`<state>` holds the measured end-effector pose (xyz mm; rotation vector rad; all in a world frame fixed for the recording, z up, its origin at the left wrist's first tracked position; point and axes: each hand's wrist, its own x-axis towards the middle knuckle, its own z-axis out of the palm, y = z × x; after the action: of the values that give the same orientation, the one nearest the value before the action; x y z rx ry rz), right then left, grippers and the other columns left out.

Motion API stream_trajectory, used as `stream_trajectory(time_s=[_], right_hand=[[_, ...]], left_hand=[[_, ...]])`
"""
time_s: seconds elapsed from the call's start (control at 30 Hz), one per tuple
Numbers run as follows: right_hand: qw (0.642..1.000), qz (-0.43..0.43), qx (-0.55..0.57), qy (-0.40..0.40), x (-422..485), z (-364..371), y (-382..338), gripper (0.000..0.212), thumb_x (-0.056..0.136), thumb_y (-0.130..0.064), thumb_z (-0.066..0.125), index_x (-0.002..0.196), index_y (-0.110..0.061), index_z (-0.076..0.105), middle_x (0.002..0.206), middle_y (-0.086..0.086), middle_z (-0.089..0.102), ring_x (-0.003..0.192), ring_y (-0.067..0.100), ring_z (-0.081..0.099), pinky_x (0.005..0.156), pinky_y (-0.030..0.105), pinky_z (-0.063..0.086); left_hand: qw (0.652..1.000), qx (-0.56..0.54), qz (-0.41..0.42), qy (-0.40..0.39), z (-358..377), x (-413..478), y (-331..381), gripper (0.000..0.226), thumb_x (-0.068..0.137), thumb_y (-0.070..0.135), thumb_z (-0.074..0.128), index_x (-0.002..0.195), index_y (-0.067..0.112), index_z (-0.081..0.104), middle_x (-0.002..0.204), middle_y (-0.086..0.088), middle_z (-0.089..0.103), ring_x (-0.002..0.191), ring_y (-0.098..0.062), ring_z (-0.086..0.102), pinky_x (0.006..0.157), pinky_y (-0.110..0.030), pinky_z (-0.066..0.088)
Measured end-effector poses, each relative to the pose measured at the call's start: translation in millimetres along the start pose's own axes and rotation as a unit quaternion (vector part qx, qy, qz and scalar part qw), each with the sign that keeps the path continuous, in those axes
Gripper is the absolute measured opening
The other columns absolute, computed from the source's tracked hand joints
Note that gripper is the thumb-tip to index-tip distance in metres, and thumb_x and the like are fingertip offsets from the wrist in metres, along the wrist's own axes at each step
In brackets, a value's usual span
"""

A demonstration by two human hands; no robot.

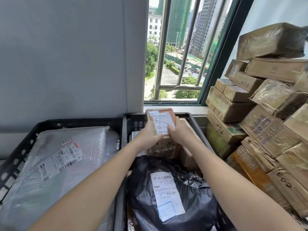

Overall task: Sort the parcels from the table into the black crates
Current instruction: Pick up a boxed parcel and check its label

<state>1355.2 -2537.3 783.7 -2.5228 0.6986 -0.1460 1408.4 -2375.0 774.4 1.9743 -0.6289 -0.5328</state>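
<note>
A small brown cardboard parcel [159, 117] with a white label is held upright over the far end of the right black crate [193, 120]. My left hand [149, 135] grips its left side and my right hand [179, 133] grips its right side, thumb on the label. Below it in the same crate lie another brown box [165, 148] and a black plastic parcel [166, 194] with a long white label. The left black crate [55, 125] holds a large white bubble-wrap parcel [63, 155].
A tall, uneven stack of taped brown cardboard boxes [260, 117] fills the right side, close to the right crate. A barred window [180, 52] lies straight ahead above a sill. A grey wall [66, 55] stands behind the left crate.
</note>
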Motion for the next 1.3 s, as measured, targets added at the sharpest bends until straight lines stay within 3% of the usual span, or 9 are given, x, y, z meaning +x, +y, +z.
stream_trajectory(time_s=[0.27, 0.37, 0.5, 0.63, 0.83, 0.9, 1.1, 1.2, 1.3], right_hand=[[0.994, -0.066, 0.083, 0.027, 2.3, 2.5, -40.3, 0.035, 0.096, -0.038, 0.048, 0.120, -0.013, 0.050, 0.115, 0.010, 0.056, 0.094, 0.024, 0.058, 0.068, 0.034, 0.047], [0.993, -0.062, 0.083, 0.053, 7.1, 5.6, -51.2, 0.029, 0.096, -0.039, 0.045, 0.113, -0.016, 0.049, 0.109, 0.009, 0.057, 0.088, 0.022, 0.057, 0.061, 0.032, 0.041], [0.997, -0.061, 0.053, -0.010, 5.9, 28.2, -55.9, 0.038, 0.094, -0.042, 0.047, 0.121, -0.015, 0.047, 0.112, 0.009, 0.056, 0.096, 0.025, 0.058, 0.082, 0.044, 0.054], [0.991, -0.089, 0.087, -0.048, 8.5, 35.8, -49.7, 0.043, 0.091, -0.045, 0.054, 0.125, -0.019, 0.046, 0.117, 0.003, 0.058, 0.097, 0.017, 0.059, 0.082, 0.039, 0.054], [0.984, -0.062, 0.143, -0.082, 10.3, 34.3, -38.9, 0.067, 0.094, -0.046, 0.055, 0.151, -0.033, 0.023, 0.108, -0.022, 0.055, 0.079, -0.008, 0.054, 0.067, 0.009, 0.040], [0.985, -0.059, 0.144, -0.078, 6.8, 47.4, -35.4, 0.070, 0.093, -0.049, 0.053, 0.152, -0.038, 0.017, 0.109, -0.022, 0.059, 0.077, -0.009, 0.054, 0.061, 0.014, 0.039], [0.991, -0.068, 0.059, -0.104, 9.9, 34.0, -37.6, 0.073, 0.095, -0.054, 0.047, 0.155, -0.031, 0.013, 0.127, -0.001, 0.057, 0.092, 0.014, 0.059, 0.076, 0.031, 0.046], [0.991, -0.118, 0.000, -0.065, 6.1, 18.8, -40.8, 0.074, 0.095, -0.059, 0.045, 0.156, -0.026, 0.017, 0.156, 0.008, 0.032, 0.134, 0.026, 0.043, 0.107, 0.045, 0.038], [0.984, -0.164, -0.052, -0.046, -2.0, 13.3, -35.8, 0.079, 0.094, -0.066, 0.040, 0.157, -0.027, 0.014, 0.164, -0.004, 0.012, 0.145, 0.025, 0.029, 0.112, 0.047, 0.033]], left_hand=[[0.991, 0.038, 0.035, 0.124, -32.2, -6.5, 1.2, 0.051, 0.092, 0.030, 0.061, 0.141, 0.032, 0.046, 0.113, 0.017, 0.062, 0.088, 0.008, 0.056, 0.061, -0.009, 0.040], [0.986, 0.071, 0.053, 0.142, -45.0, -5.2, -0.2, 0.053, 0.092, 0.034, 0.058, 0.144, 0.033, 0.045, 0.122, 0.006, 0.058, 0.096, -0.006, 0.059, 0.068, -0.016, 0.042], [0.985, 0.111, -0.010, 0.130, -45.1, -11.7, -16.7, 0.051, 0.091, 0.039, 0.057, 0.140, 0.029, 0.048, 0.133, -0.004, 0.053, 0.106, -0.014, 0.058, 0.082, -0.024, 0.047], [0.956, 0.271, -0.004, 0.112, -42.9, -11.4, -26.3, 0.078, 0.091, 0.062, 0.047, 0.155, 0.025, 0.021, 0.162, -0.001, 0.012, 0.149, -0.023, 0.006, 0.119, -0.048, 0.021], [0.949, 0.313, -0.007, 0.034, -46.6, -5.9, -39.5, 0.085, 0.093, 0.068, 0.035, 0.159, 0.024, 0.003, 0.166, 0.008, -0.009, 0.152, -0.020, -0.009, 0.121, -0.055, 0.008], [0.948, 0.318, -0.009, 0.029, -42.8, -8.0, -47.5, 0.087, 0.092, 0.070, 0.034, 0.158, 0.025, 0.002, 0.165, 0.008, -0.009, 0.152, -0.020, -0.007, 0.120, -0.056, 0.008], [0.939, 0.339, -0.045, -0.015, -49.8, -2.6, -34.4, 0.090, 0.090, 0.075, 0.031, 0.158, 0.026, -0.001, 0.165, 0.004, -0.014, 0.152, -0.023, -0.012, 0.120, -0.058, 0.004], [0.932, 0.363, -0.022, 0.019, -53.6, -11.7, -26.7, 0.092, 0.088, 0.078, 0.030, 0.158, 0.028, -0.002, 0.166, 0.005, -0.010, 0.152, -0.022, -0.012, 0.120, -0.058, 0.006], [0.924, 0.381, -0.013, 0.034, -52.4, -24.7, -29.4, 0.089, 0.090, 0.075, 0.033, 0.158, 0.030, -0.004, 0.165, 0.007, -0.011, 0.151, -0.022, -0.012, 0.120, -0.056, 0.006]])
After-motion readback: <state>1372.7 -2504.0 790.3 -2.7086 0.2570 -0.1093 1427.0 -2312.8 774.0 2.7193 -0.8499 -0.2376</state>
